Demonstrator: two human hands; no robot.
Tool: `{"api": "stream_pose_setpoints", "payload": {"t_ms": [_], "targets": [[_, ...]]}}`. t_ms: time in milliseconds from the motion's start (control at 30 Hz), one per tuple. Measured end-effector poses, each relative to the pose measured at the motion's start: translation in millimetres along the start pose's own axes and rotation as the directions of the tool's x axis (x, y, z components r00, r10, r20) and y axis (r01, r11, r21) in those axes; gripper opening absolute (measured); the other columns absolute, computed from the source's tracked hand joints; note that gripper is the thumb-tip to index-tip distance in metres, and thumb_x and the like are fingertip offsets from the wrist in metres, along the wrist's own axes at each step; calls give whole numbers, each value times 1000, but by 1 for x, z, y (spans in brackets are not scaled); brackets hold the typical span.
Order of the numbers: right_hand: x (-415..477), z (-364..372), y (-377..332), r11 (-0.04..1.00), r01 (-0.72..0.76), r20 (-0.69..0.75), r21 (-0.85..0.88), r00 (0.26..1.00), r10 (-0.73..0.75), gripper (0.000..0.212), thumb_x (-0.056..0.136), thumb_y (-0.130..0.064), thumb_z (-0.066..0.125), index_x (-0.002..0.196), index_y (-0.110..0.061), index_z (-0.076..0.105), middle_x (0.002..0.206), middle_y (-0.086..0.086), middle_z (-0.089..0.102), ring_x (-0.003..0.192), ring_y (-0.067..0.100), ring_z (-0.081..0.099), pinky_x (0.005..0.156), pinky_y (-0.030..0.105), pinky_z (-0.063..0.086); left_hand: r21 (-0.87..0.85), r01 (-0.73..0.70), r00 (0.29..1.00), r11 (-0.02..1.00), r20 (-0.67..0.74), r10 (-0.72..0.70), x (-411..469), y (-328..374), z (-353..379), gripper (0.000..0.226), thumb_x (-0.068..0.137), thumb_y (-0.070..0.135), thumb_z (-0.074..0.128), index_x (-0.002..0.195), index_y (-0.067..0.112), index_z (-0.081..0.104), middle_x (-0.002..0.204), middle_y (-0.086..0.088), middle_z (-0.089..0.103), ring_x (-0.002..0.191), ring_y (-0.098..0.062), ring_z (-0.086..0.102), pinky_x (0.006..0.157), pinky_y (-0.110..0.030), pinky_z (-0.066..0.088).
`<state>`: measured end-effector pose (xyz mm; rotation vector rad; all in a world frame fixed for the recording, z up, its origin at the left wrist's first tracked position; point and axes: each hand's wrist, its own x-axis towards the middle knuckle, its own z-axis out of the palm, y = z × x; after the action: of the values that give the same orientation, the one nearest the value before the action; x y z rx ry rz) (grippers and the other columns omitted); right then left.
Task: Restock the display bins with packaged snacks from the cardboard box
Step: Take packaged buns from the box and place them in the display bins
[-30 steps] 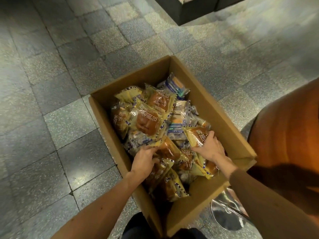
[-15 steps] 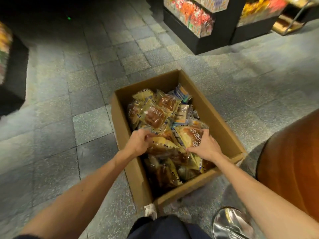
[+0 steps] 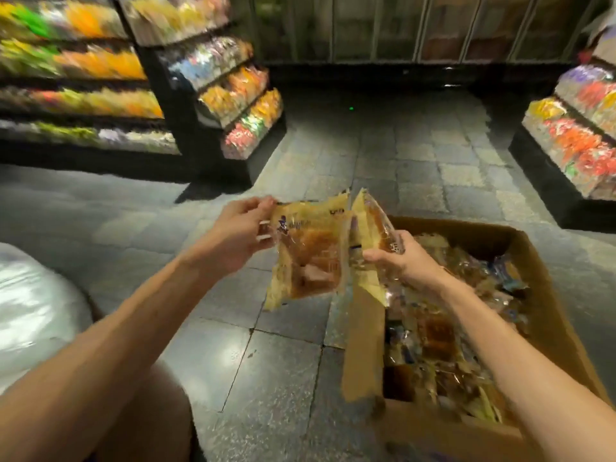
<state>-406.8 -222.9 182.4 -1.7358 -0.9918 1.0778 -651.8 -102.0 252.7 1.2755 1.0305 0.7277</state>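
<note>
Head view.

A: Start at the hands. What has the left hand [image 3: 238, 233] got?

B: It pinches the upper corner of a yellow snack packet [image 3: 310, 251] between thumb and curled fingers. The packet hangs down from that grip, with brown contents showing through the clear wrap.

A: And the right hand [image 3: 403, 261]?

B: Its fingers are curled round a second packet [image 3: 373, 225], held edge-on and tilted, with the yellow end pointing up. The two packets touch along their inner edges and are raised in the air between the hands.

A: Where do they sit relative to the cardboard box [image 3: 363, 345]?

B: Above the box's left wall and the floor just beside it. The box stands open on the floor at the person's right, and both packets are lifted above what lies inside.

A: What is in the box?

B: A loose heap of more wrapped snacks [image 3: 440, 345], yellow, brown and some blue. Blur hides the print.

A: Farther out?

B: Grey stone floor tiles [image 3: 273, 378] lie all round. At far left is a tiered display shelf [image 3: 160, 95] with sloping, brightly stocked bins [image 3: 246, 105]. A second display [image 3: 573, 128] at far right is likewise full. Both stand well apart from the box. A white plastic sack [image 3: 33, 311] lies at the left edge of view, and a barred metal shutter [image 3: 400, 28] runs across the back.
</note>
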Motion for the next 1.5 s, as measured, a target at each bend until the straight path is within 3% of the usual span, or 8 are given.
{"api": "stream_pose_setpoints", "payload": {"t_ms": [100,267,400,600,767,967,1167,1500], "targets": [[7,74,-45,993,63,253,99,964,-87,82,64,-47,88,128,-21,44,116,1,69,90,9,71,68,24,55,-191,19,983,981,-178,-54,-36,5,-73,32,107,26,41,91,6,60,67,-4,68,59,-10,62,51,-21,50],[1,217,-90,983,97,558,155,813,-169,89,64,-54,85,136,-19,46,121,9,70,111,29,68,103,56,49,-429,-67,892,901,-430,-138,-108,-19,-204,33,107,26,40,84,7,53,71,-5,49,58,-10,51,40,-14,44],[-24,329,-116,976,85,690,203,694,-204,98,63,-51,88,140,-9,45,127,22,65,111,43,65,93,58,55,-599,-150,852,787,-482,-205,-178,-60,-317,42,109,27,32,97,10,69,67,2,52,38,-2,42,33,-10,34],[-59,488,-141,971,129,815,202,528,-240,64,76,-40,77,131,-12,57,126,22,65,118,46,60,102,59,46,-607,-338,754,719,-632,-179,-283,-93,-424,44,107,15,34,81,11,69,47,6,51,32,-2,45,31,-11,37],[-107,595,-143,987,37,922,155,353,-158,99,58,-53,91,138,-11,51,131,17,64,118,33,63,98,55,51,-603,-428,555,673,-763,-330,-332,-131,-481,24,78,29,72,94,11,69,81,-6,69,68,-18,65,61,-31,61],[-151,687,-147,998,13,983,55,177,-56,67,69,-44,77,126,-15,57,104,-3,77,93,14,74,69,22,58,-718,-448,404,534,-695,-596,-376,-180,-507,41,102,45,45,95,11,68,73,-10,72,66,-26,70,58,-35,59],[-172,779,-147,991,-93,993,-99,51,104,58,85,-30,66,139,-16,49,117,8,73,101,27,73,66,33,61,-714,-479,323,511,-685,-654,-432,-194,-526,87,88,82,23,100,14,77,86,-16,76,71,-29,72,60,-40,52],[-189,872,-180,987,-50,984,-151,-106,145,46,78,-37,67,119,-16,66,113,10,75,99,30,72,84,51,55,-641,-452,195,620,-749,-633,-476,-181,-561,35,80,38,71,106,14,71,102,-15,75,100,-31,68,92,-44,52]]}}
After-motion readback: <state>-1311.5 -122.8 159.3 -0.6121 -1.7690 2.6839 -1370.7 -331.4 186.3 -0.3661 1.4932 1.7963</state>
